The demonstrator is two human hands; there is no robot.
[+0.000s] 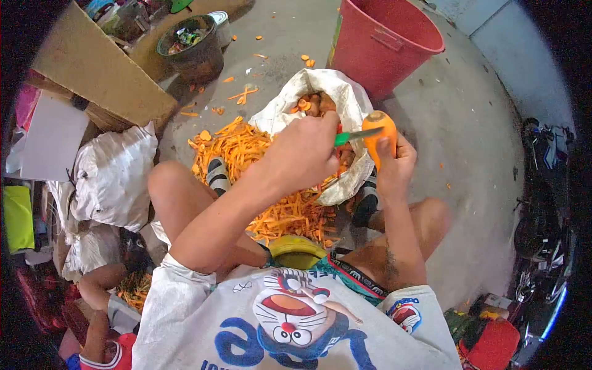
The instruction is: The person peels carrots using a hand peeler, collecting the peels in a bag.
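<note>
My left hand (305,151) is closed around the green handle of a knife (343,138). Its grey blade lies against the upper part of an orange carrot (381,142), near the brownish top end. That carrot stands roughly upright in my right hand (394,166), with the thumb pressed on its near side. Below the hands is an open white woven sack (290,92) with carrots and some orange pieces inside. Long orange peelings (234,148) are heaped on the floor between my legs, beside the sack.
A red bucket (385,49) stands beyond the sack. A dark bin (191,52) holds litter at the back left. Cardboard (98,68) and a stuffed white sack (117,176) are on the left. Another person's arm (98,290) shows at the lower left; a motorcycle (542,203) is at right.
</note>
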